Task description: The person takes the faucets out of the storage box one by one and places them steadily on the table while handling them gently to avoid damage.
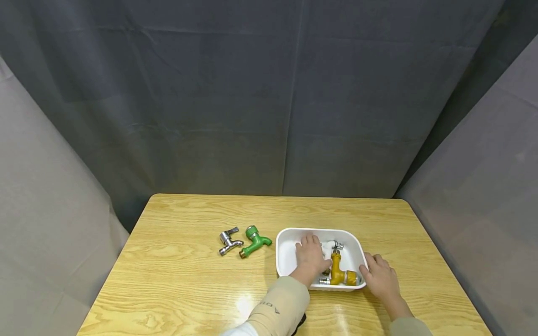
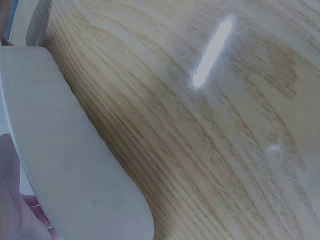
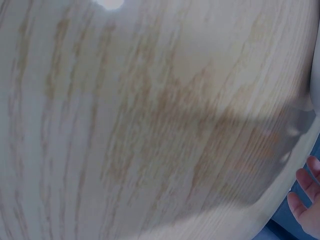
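Note:
My left hand reaches into a white plastic tub, palm down, with the thumb spread toward the right. Beside it, partly hidden by the thumb, lies a white faucet with a metal tip. A yellow faucet rests in the tub's right part, its ribbed knob to the right. At the tub's right end is my right hand, thumb touching the rim and the other fingers extended outside. In the left wrist view the left hand shows behind the tub's wall.
Left of the tub, a green faucet and a chrome faucet with a lever lie on the wooden table. A dark curtain hangs behind the table, with light grey cloth along the sides.

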Demonstrator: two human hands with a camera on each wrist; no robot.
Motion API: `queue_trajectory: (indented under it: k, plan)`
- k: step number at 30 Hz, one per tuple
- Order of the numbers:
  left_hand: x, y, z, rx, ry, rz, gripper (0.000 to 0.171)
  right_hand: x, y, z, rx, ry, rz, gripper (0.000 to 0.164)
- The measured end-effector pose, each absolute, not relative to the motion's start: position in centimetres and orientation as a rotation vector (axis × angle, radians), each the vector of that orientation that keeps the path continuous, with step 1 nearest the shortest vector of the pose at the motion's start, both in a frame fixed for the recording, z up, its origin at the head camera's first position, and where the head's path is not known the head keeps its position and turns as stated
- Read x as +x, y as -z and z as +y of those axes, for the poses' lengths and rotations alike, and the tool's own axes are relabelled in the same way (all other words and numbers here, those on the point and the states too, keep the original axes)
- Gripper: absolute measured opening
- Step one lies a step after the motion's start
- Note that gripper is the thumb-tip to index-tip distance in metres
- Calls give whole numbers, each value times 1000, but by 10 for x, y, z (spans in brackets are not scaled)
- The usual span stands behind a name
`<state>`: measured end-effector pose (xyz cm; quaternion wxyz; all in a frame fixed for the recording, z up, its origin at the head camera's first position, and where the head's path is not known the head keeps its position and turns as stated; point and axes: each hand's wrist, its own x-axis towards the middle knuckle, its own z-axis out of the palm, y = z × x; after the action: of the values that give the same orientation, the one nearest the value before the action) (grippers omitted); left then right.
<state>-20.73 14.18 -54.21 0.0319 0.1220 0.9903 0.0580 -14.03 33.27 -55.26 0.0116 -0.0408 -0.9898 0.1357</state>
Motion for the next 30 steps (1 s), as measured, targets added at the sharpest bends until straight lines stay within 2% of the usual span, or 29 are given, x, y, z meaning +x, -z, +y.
queue_trajectory:
  k: [11,30]
  plan:
    - [-206,541,140,307,-149,3054,87,-140,553,332,-123,-431,-3098,43]
    - [-209,543,130,266,-109,3046,100,-139,550,330,-118,-427,-3098,43]
